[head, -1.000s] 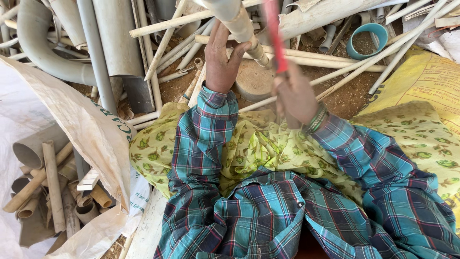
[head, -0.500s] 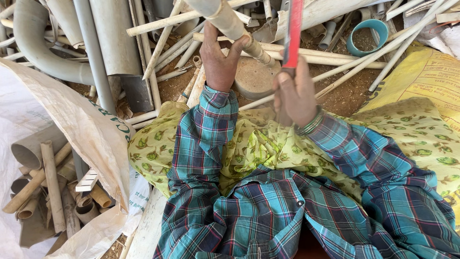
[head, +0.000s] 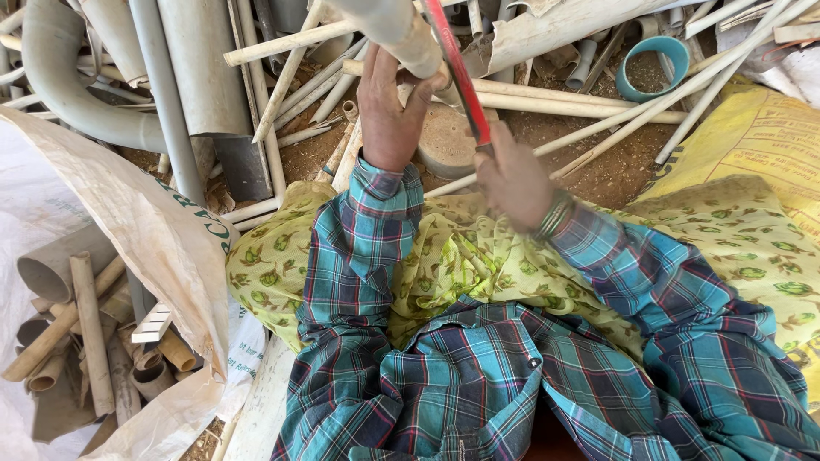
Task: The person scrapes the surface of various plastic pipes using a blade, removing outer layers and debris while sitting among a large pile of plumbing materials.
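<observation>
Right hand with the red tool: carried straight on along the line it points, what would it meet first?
Probably the grey pipe held by the left hand; the right hand's red tool already crosses it, though depth is unclear.

Single head-worn view, looking steeply down, close over plaid sleeves [head: 359, 256], facing pipe heap [head: 171, 77] ahead

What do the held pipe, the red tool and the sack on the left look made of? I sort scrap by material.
Pipe: probably rigid plastic, matte grey-cream, dusty, like the offcuts around it. Red tool: likely painted metal, a thin flat glossy bar; blurred, so unsure. Sack: woven plastic fabric, dull off-white, creased and folded over at its mouth.
</observation>
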